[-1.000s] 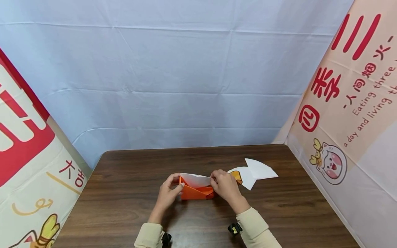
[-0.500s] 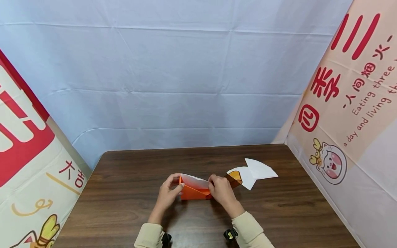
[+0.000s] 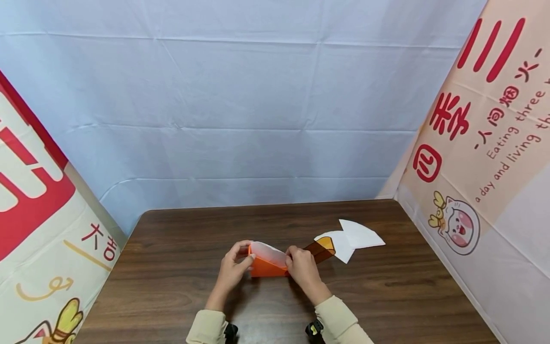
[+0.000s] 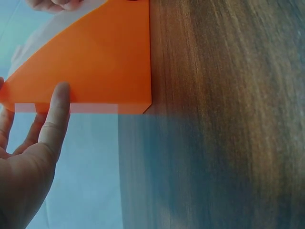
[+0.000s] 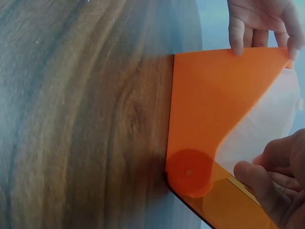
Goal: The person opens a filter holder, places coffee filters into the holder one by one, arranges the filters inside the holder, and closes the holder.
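Observation:
A bright orange plastic filter box (image 3: 265, 268) stands on its edge on the table, with a see-through amber lid (image 3: 317, 251) swung out to its right on a round hinge. My left hand (image 3: 233, 266) grips the box's left end, thumb in front and fingers behind. Inside the box sits a fan-shaped white coffee filter (image 5: 255, 131), its upper part showing above the slanted front edge. My right hand (image 3: 304, 268) pinches the filter's lower right edge near the hinge, as the right wrist view shows. How deep the filter sits is hidden by the orange wall.
Two more white coffee filters, one nearer (image 3: 342, 247) and one farther (image 3: 364, 234), lie on the brown wooden table (image 3: 180, 248) right of the lid, whose tip overlaps the nearer one. Cloth hangings (image 3: 240, 105) enclose the table behind and at both sides.
My right hand has moved left along the box, uncovering more of the amber lid. The filter's right side sits lower in the box. My left hand keeps its hold.

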{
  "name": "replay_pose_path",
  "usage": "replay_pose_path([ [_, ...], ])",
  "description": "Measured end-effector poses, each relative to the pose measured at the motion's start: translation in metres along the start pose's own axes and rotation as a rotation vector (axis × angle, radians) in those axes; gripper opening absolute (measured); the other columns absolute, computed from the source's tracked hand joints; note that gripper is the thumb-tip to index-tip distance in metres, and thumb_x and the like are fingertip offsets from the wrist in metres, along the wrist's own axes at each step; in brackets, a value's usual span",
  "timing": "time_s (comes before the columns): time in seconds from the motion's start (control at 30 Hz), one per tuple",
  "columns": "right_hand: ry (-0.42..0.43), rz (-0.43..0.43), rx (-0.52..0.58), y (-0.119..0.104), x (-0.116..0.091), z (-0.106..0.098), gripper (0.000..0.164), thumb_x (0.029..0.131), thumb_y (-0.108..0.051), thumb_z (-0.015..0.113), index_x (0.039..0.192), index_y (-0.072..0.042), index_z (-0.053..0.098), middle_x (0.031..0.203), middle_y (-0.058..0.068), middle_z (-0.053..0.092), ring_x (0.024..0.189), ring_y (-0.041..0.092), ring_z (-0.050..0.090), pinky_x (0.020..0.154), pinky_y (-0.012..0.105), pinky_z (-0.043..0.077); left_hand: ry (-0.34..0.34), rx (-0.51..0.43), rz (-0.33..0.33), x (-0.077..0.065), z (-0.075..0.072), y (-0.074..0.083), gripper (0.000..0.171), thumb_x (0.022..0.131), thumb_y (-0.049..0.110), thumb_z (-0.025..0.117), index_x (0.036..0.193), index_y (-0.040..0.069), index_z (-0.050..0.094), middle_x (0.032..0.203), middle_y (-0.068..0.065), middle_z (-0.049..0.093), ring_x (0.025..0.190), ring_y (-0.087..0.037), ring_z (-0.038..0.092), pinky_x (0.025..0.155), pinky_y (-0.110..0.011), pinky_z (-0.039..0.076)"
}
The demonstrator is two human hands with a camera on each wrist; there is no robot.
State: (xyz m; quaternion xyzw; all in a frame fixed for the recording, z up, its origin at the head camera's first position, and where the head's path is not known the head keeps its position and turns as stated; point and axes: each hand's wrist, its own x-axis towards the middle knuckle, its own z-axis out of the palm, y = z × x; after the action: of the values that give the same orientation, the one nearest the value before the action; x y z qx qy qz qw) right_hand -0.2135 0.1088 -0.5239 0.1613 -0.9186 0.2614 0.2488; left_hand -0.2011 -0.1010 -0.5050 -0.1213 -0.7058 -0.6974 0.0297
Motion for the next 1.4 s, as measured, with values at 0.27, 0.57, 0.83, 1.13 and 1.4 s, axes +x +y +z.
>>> replay_pose_path([
  [0.27,-0.031,0.043,0.011,-0.001,-0.001,0.008,0.012,0.072,0.004,0.069,0.072,-0.005,0.061,0.065,0.004,0.061,0.055,0.017,0.056,0.050,0.030,0.049,0.026,-0.004,-0.007,0.006,-0.001,-0.024,0.031,0.086,0.005,0.066,0.116,0.006,0.058,0.106,-0.017,0.060,0.094,-0.038,0.058,0.063,-0.044,0.055],
  [0.57,-0.071,0.088,0.022,-0.004,0.001,0.009,0.011,0.073,0.004,0.068,0.072,-0.005,0.061,0.064,0.004,0.060,0.053,0.016,0.053,0.048,0.029,0.046,0.038,0.018,-0.011,0.007,-0.002,-0.031,0.030,0.087,0.008,0.066,0.116,0.011,0.059,0.106,-0.015,0.060,0.094,-0.034,0.058,0.062,-0.041,0.056],
  [0.83,-0.117,0.120,0.044,-0.006,0.002,0.006,0.009,0.074,0.002,0.070,0.077,-0.004,0.063,0.068,0.006,0.062,0.058,0.018,0.056,0.052,0.030,0.049,0.010,-0.007,-0.022,0.002,-0.001,-0.009,0.030,0.087,0.002,0.063,0.117,0.006,0.058,0.108,-0.019,0.058,0.096,-0.040,0.056,0.066,-0.049,0.054],
  [1.13,-0.392,0.157,0.092,-0.020,0.015,-0.028,0.036,0.080,-0.015,0.074,0.108,0.002,0.060,0.092,0.016,0.062,0.070,0.021,0.055,0.061,0.035,0.051,0.000,0.004,-0.039,-0.001,0.000,0.003,0.031,0.088,0.000,0.062,0.117,0.005,0.057,0.108,-0.019,0.058,0.097,-0.040,0.056,0.068,-0.050,0.053],
  [1.4,-0.511,0.007,-0.186,-0.033,0.026,-0.052,0.047,0.074,-0.027,0.079,0.113,-0.006,0.062,0.101,0.015,0.058,0.086,0.031,0.055,0.067,0.044,0.049,0.005,0.015,-0.036,-0.001,-0.001,0.002,0.031,0.088,0.002,0.062,0.118,0.005,0.057,0.109,-0.019,0.058,0.097,-0.039,0.056,0.068,-0.052,0.053],
])
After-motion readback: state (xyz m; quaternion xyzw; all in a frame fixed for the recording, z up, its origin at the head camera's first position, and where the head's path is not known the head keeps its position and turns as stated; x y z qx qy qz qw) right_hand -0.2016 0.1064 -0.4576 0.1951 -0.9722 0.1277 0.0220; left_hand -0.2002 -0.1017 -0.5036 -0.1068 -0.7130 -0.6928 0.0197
